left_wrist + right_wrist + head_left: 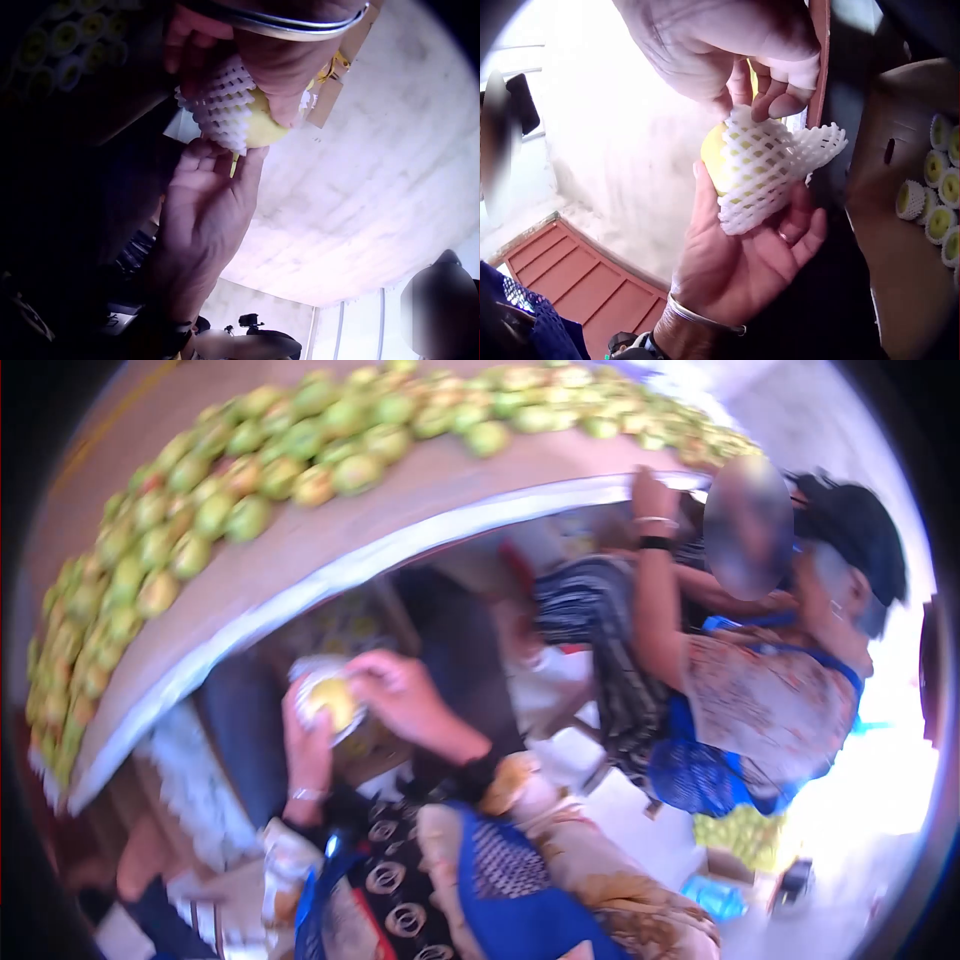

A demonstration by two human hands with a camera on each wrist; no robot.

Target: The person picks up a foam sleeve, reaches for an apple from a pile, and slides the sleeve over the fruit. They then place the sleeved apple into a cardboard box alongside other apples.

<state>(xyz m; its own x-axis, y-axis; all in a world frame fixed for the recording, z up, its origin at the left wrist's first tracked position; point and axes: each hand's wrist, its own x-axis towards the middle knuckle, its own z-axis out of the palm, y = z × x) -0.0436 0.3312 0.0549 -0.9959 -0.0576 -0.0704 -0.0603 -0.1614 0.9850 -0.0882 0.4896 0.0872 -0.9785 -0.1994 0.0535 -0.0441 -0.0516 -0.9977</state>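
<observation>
A yellow fruit [715, 161] sits in a white foam net [761, 176], held up in the air between the person's 2 hands, near their lap and just in front of the bench [415, 518]. The fruit looks roundish, so its own long axis cannot be told; in the right wrist view its bare side faces left, while the net's loose end flares out to the right. In the head view the bare yellow face points up toward the camera, ringed by white net. The left hand [308, 735] cradles the fruit from below, fingers curled round it and thumb against the bare side, with a silver bangle [697, 319] at its wrist. The right hand [395, 690] has its fingers bent and narrow, pinching the net's upper edge; a thin yellow strip [235, 165] shows beside them, too small to identify. Near the hands, a cardboard box [874, 225] contains sleeved fruits [940, 225]. A long heap of yellow-green fruits [300, 440] lies along the bench, and another person [770, 700] in a floral top is at the right.
</observation>
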